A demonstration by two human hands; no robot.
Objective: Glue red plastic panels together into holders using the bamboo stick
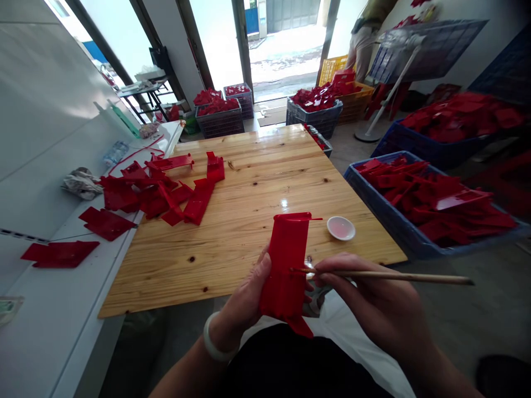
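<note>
Red plastic panel (pixel 286 260) is clasped by the left hand (pixel 244 293), a thin wooden stick (pixel 415 277) pinched in the right hand (pixel 373 298); more red panels (pixel 157 196) remain heaped at the far left of the pine table (pixel 249 260).

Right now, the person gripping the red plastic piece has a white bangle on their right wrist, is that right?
Not quite: the white bangle is on the wrist of the left hand, not the right hand, as the head view shows. The left hand does grip the red plastic piece. The right hand holds a thin wooden-handled brush.
</note>
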